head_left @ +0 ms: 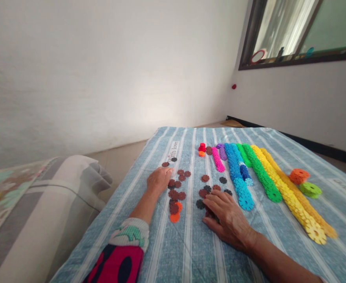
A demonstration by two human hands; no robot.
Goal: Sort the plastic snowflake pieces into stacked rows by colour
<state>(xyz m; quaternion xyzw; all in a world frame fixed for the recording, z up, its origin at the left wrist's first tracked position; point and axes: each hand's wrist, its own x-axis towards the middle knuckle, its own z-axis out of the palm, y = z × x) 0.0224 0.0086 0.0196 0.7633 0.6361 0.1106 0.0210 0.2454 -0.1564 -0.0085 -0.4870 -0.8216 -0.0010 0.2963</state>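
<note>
My left hand (pixel 158 179) rests on the striped blue bedsheet (pixel 190 243), fingers curled down beside a scatter of brown and dark toothed plastic discs (pixel 177 192); what it grips, if anything, is hidden. Lying flat over more dark discs (pixel 201 203), my right hand (pixel 227 218) has its fingers pressed together on them. An orange disc (pixel 174 217) sits at the near end of the scatter. Beyond lie long rows of stacked discs: pink (pixel 218 159), blue (pixel 237 175), green (pixel 261 173), yellow (pixel 290 196).
Small orange (pixel 299 175) and lime-green (pixel 310 189) disc stacks sit at the right of the sheet. A grey cushion (pixel 57 204) lies left of the mattress. White walls stand behind, and a window (pixel 302 27) is at upper right.
</note>
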